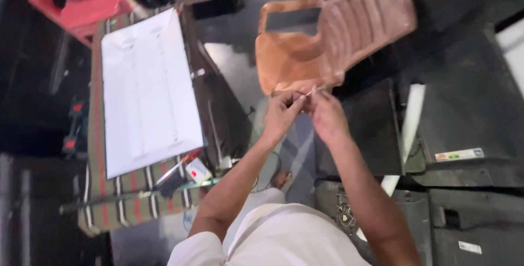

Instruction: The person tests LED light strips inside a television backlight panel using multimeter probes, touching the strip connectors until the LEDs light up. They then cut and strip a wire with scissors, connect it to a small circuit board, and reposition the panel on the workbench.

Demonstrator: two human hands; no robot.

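My left hand point(281, 114) and right hand point(326, 116) meet, fingertips pinching a thin pale thread point(309, 93) above the chair point(305, 58); next I'd judge steady fingers matter.

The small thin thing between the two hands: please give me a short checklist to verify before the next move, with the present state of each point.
1. Both hands meet on the small thin pale thing: ok; left hand and right hand pinch together at it.
2. What the thing is: cannot tell; too small and blurred.
3. Firm grip by each hand: cannot tell; the fingertips hide it.
4. Space under the hands: ok; only the orange-brown plastic chair stands beyond them, apart.
5. White flat sheet on the striped cloth-covered table: ok; lies flat, away from both hands.
6. Light: not ok; the surroundings are dark.
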